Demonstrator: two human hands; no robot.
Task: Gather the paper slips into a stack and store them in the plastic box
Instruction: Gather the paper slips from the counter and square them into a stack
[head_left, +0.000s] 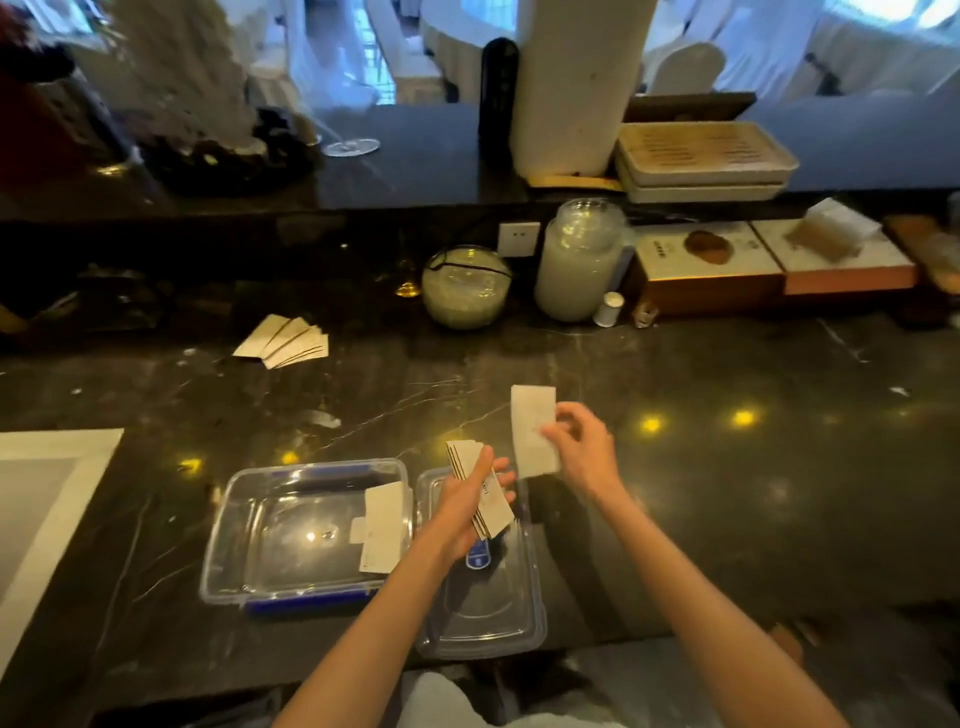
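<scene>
My left hand (467, 512) grips a stack of white paper slips (480, 488) above the clear lid (483, 608). To its right, my right hand (579, 447) pinches a single white slip (532, 431), held upright just beside the stack. The clear plastic box (260, 530) stands open on the dark counter left of the lid, and a few slips (383, 527) lean against its right wall. A fanned group of more slips (283, 342) lies farther back on the counter to the left.
A round glass bowl (466, 287), a tall jar (581, 260), a small white bottle (608, 309) and flat boxes (769, 265) line the counter's back. Stacked trays (704, 161) and a wine glass foot (351, 147) sit on the upper ledge. A white panel (47, 493) lies at the left.
</scene>
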